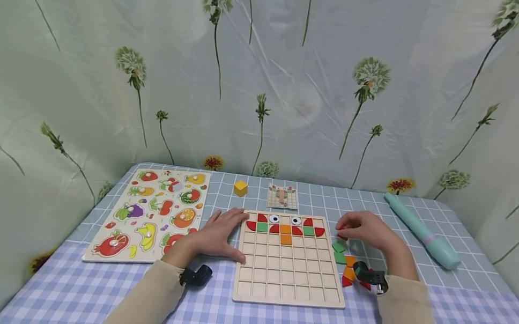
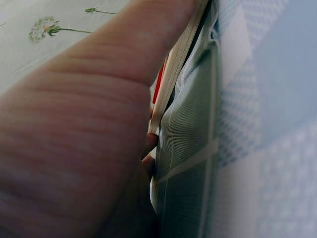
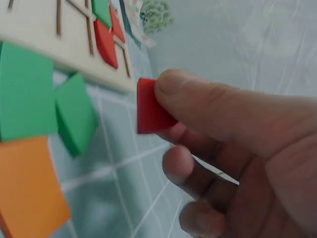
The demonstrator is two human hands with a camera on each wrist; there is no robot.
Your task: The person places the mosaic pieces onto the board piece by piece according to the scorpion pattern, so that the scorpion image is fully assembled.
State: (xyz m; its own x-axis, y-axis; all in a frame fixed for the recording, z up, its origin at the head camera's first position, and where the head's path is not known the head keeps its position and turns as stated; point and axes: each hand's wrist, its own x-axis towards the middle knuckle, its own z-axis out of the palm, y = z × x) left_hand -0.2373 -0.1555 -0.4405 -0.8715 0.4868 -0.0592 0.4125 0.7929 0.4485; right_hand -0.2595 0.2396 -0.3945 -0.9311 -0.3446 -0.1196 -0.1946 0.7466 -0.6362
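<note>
A wooden grid board [image 1: 291, 279] lies flat, its upper rows filled with red, green and orange pieces and two eye pieces. Along the board's left edge, my left hand [image 1: 216, 235] rests with fingers spread, fingertips near the top corner and thumb lower down. My right hand [image 1: 368, 229] is just off the board's upper right side. Between thumb and fingers it pinches a small red quarter-circle piece [image 3: 151, 111], plain in the right wrist view. Under that hand lie loose green pieces [image 1: 339, 258] and orange pieces [image 1: 349, 273], with red ones partly behind the wrist.
Left of the grid board is a fruit puzzle board [image 1: 141, 212] with knobbed pieces. A yellow cube [image 1: 240, 188] and a small pattern card [image 1: 282, 197] sit behind the grid board. At the right lies a long teal roll [image 1: 421, 230]. A printed curtain [image 1: 298, 80] backs the table.
</note>
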